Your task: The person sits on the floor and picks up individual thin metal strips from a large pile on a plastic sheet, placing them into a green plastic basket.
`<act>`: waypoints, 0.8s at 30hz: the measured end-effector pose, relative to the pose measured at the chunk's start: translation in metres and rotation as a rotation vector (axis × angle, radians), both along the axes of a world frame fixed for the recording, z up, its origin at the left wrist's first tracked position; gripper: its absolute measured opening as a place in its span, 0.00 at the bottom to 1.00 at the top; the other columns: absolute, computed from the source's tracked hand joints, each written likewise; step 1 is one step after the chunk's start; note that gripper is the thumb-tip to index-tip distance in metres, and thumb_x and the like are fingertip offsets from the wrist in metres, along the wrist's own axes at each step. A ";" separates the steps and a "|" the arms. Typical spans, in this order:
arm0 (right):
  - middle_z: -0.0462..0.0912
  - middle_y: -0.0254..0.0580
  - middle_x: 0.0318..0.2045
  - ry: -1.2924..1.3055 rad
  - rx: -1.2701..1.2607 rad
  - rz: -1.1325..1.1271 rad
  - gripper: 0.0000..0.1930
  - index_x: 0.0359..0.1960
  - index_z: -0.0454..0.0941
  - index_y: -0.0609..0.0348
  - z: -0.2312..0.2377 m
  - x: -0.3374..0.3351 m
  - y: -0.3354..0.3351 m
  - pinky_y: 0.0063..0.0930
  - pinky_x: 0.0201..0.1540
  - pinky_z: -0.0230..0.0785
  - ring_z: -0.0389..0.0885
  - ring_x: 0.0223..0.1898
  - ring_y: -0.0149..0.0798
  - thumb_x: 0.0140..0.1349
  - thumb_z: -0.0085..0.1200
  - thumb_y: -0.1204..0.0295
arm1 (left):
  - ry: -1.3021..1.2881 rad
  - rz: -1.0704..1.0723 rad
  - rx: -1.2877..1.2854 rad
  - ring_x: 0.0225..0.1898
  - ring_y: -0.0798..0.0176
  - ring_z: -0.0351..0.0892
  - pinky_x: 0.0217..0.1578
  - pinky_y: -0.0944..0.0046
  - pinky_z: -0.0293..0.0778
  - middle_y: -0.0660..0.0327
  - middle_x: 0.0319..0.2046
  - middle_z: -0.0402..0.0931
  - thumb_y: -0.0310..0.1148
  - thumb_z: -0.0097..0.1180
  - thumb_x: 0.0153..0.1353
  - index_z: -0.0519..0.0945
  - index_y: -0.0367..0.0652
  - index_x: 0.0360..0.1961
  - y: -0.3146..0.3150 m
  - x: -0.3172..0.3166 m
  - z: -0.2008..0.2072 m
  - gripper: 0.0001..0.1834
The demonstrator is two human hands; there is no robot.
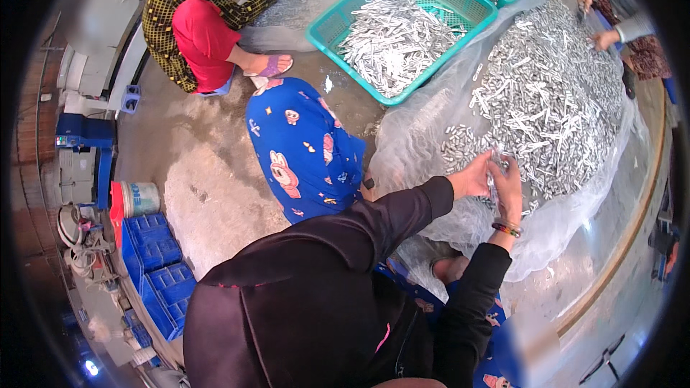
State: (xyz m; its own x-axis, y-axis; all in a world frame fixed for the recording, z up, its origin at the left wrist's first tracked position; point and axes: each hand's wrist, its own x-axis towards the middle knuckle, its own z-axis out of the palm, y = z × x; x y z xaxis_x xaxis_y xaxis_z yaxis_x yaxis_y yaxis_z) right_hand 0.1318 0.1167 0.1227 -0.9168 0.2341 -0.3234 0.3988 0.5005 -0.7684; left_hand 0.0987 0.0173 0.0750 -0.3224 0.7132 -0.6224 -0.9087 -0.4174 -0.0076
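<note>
Pinched silvery pieces [492, 185] between left hand [471, 176] and right hand [509, 187], with fingers curled nearly closed, held over plastic sheet [413, 140], near silvery pile [550, 100] spread toward one o'clock.

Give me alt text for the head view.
A person's left hand and right hand hold silvery pieces at a large pile of them on translucent sheeting. Beyond is a green plastic basket of similar pieces, with co-workers on either side.
</note>
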 end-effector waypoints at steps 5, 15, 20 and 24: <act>0.65 0.56 0.50 0.384 -0.224 -0.142 0.32 0.56 0.53 0.71 0.061 -0.010 0.007 0.26 0.46 0.64 0.70 0.46 0.40 0.54 0.52 0.66 | 0.021 0.442 0.576 0.40 0.52 0.69 0.42 0.44 0.64 0.56 0.36 0.71 0.55 0.38 0.54 0.73 0.50 0.35 -0.008 -0.046 -0.008 0.22; 0.67 0.57 0.44 0.136 -1.145 -1.146 0.19 0.48 0.56 0.70 -0.121 0.075 0.152 0.40 0.37 0.70 0.72 0.38 0.49 0.57 0.42 0.75 | 0.167 0.703 0.352 0.62 0.38 0.31 0.56 0.33 0.37 0.48 0.62 0.37 0.61 0.23 0.57 0.31 0.42 0.61 -0.094 -0.171 0.055 0.41; 0.71 0.52 0.35 0.356 -0.553 -1.602 0.24 0.50 0.56 0.72 -0.105 0.055 0.101 0.37 0.37 0.68 0.72 0.32 0.47 0.52 0.47 0.75 | 0.579 0.014 0.112 0.39 0.55 0.72 0.40 0.56 0.69 0.54 0.35 0.73 0.38 0.45 0.57 0.71 0.37 0.39 -0.047 -0.143 0.024 0.15; 0.71 0.54 0.39 -0.089 0.360 -1.052 0.29 0.50 0.60 0.71 -0.163 0.093 0.146 0.40 0.43 0.64 0.71 0.39 0.48 0.49 0.50 0.65 | 1.438 -0.904 -0.392 0.24 0.66 0.75 0.24 0.68 0.67 0.62 0.21 0.75 0.38 0.53 0.52 0.77 0.40 0.28 0.067 -0.055 0.009 0.11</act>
State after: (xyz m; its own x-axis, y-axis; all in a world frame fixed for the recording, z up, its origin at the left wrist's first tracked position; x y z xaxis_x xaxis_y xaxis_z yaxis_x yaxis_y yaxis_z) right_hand 0.2251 0.2629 -0.0398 -0.1834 0.9738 -0.1347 0.8013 0.0687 -0.5943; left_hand 0.0437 0.0846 0.0839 -0.3455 0.8550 -0.3867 -0.0273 0.4028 0.9149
